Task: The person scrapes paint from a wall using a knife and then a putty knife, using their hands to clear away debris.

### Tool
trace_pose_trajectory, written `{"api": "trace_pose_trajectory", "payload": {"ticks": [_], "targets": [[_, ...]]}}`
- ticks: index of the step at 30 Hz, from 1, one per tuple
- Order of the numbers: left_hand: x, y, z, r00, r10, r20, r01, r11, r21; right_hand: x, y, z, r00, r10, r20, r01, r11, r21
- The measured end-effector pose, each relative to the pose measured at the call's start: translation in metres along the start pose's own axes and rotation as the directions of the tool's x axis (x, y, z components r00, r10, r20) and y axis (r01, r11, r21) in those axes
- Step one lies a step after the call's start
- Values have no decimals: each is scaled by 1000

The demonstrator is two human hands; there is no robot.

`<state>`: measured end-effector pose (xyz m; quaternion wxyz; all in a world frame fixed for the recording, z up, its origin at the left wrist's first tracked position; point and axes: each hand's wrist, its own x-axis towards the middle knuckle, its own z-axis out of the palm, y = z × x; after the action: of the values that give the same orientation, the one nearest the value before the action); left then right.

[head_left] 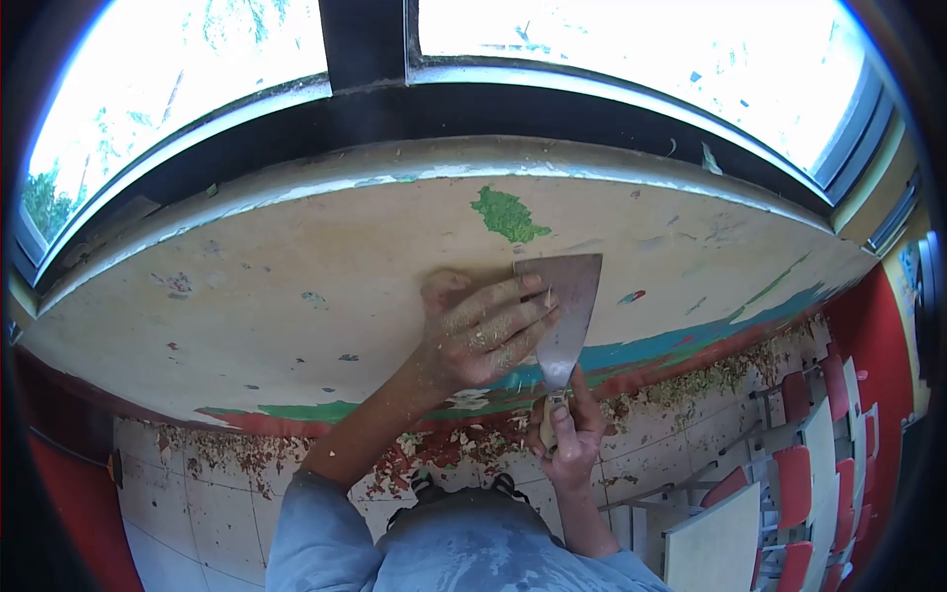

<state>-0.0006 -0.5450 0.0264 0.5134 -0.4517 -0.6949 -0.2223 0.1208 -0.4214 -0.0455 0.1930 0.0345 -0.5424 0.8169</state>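
A wide metal scraper (574, 306) points up against the cream wall (365, 247), below a patch of green paint (508, 215). Its handle is gripped in my right hand (572, 434), with the thumb lying along it. My left hand (483, 331), dusty with paint flakes, has its fingers laid across the left side of the blade, and its thumb rests near the wall. Blue paint (651, 342) and a red band (631, 380) run along the lower wall to the right of the blade.
Windows (631, 39) stand above the ledge (464, 156). Paint chips (444, 449) litter the tiled floor (217, 503) at the wall's foot. Red chairs (792, 483) and pale desks (715, 543) are at the lower right. Green paint (306, 409) remains at the lower left.
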Motion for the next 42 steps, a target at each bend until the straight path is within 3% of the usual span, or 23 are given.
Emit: {"api": "trace_pose_trajectory", "payload": {"ticks": [3, 6, 9, 18, 24, 28, 29, 32, 42], "targets": [[18, -8, -12, 999, 27, 27, -28, 999, 36, 8, -8, 8, 1000, -23, 4, 23, 1000, 10], [17, -5, -5, 997, -57, -44, 54, 996, -70, 6, -14, 8, 1000, -10, -12, 10, 1000, 3], [7, -1, 2, 1000, 7, -19, -7, 1000, -13, 5, -11, 3, 1000, -11, -18, 11, 1000, 13], [11, 0, 3, 999, 11, -50, -13, 999, -34, 9, -12, 2, 999, -33, 3, 33, 999, -31], [27, -5, -2, 998, 22, -52, -29, 991, -129, 10, -27, 9, 998, -1, -60, 1, 1000, -4], [20, 1, 6, 997, 29, -76, -32, 999, -40, 12, -21, 2, 999, -37, -36, 37, 999, 9], [25, -3, 8, 998, -11, -67, 3, 993, -117, 14, -26, 6, 998, -34, -44, 34, 999, 1], [29, 0, 8, 995, -48, -83, 40, 995, -93, 17, -33, 8, 999, -18, -41, 17, 1000, -23], [24, 3, 0, 1000, -4, -30, 3, 999, -32, 9, -27, 6, 999, 0, -50, 0, 1000, 1]]}}
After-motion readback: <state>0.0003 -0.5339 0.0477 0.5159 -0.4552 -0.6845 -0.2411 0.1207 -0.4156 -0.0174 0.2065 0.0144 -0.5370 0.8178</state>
